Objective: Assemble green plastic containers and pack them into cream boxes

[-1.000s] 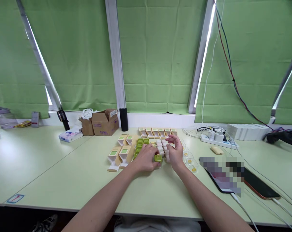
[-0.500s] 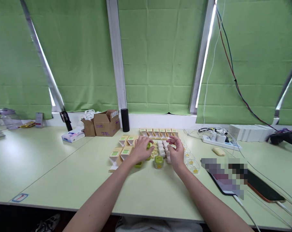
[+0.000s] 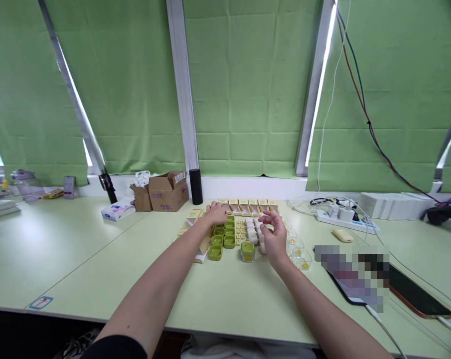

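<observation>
Head view, green-lidded box left of right fingers, parted, closure unclear on left fingers

- We saw open tabletop before the green-topped container.
- We noted green trays and white pieces obstructing low sideways passage behind it.

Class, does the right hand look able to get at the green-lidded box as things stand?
Probably yes: the green-lidded box has bare table on its near side. The white blocks partly separate it from the right hand, so a near-side approach looks freer.
</observation>
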### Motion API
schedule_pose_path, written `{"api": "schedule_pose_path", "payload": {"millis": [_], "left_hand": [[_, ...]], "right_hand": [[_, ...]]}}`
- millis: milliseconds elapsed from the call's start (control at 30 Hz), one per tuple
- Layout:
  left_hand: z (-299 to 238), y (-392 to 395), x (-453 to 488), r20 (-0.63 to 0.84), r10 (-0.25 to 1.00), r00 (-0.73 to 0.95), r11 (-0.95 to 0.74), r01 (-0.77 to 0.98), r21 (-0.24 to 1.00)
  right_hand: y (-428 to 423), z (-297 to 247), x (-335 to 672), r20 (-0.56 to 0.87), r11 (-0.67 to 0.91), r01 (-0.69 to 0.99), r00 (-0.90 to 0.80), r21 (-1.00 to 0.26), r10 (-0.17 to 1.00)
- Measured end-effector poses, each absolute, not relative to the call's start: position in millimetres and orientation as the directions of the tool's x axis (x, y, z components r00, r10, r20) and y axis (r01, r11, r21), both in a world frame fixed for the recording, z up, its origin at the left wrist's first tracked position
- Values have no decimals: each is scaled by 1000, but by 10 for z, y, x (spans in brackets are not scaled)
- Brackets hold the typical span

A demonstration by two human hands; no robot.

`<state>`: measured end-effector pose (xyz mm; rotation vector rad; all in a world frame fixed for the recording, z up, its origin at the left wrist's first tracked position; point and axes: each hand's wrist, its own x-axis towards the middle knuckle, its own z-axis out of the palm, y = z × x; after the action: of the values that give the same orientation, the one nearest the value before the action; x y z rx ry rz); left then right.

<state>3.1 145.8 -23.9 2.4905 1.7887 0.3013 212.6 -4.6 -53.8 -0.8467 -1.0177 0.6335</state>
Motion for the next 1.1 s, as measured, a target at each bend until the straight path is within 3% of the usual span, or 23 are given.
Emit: {"api": "schedule_pose_path", "payload": {"millis": [533, 833, 1100], "left_hand": [[-444, 1811, 121, 16, 962, 273, -268, 931, 248], [-192, 1775, -202, 239, 914, 327, -392, 865, 313], [-59, 1104, -171, 476, 757, 448, -611, 744, 271]], "right_hand": [[-45, -535, 2133, 477, 531, -47, 377, -846, 794], [-17, -561, 2145, 494, 532, -10, 356, -847, 793], [30, -619, 2150, 516, 547, 10, 343, -837, 785]]}}
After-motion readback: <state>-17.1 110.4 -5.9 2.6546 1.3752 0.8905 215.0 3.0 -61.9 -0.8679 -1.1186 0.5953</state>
